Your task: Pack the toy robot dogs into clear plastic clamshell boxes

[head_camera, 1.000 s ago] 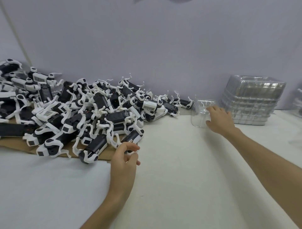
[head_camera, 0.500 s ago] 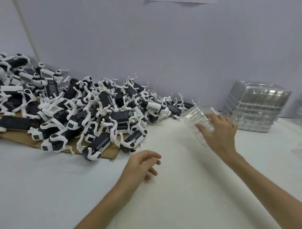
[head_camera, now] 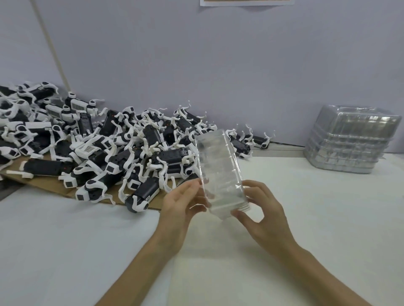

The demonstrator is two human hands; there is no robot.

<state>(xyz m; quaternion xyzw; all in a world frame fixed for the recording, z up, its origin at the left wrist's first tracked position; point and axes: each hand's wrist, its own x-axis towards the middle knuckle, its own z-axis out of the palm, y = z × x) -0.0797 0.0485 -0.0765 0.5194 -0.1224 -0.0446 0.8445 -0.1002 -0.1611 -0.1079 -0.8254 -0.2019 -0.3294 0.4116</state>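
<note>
Clamshell box [head_camera: 219,172], clear and tilted, held above the table [head_camera: 306,218] between both hands: left hand [head_camera: 181,207] grips its left edge, right hand [head_camera: 265,215] pinches its lower right corner. Toy dogs [head_camera: 105,150] lie piled on cardboard [head_camera: 52,185] at left; stacked boxes [head_camera: 349,139] stand at right.

The bench [head_camera: 306,229] has a white, matte top that reaches back to a pale lilac wall [head_camera: 218,76]. A flat brown cardboard sheet [head_camera: 43,185] lies on the left part of the bench. A thin pale strip [head_camera: 52,50] runs slanted down the wall. The lower edge of a paper sheet [head_camera: 247,2] shows at the top of the wall.
</note>
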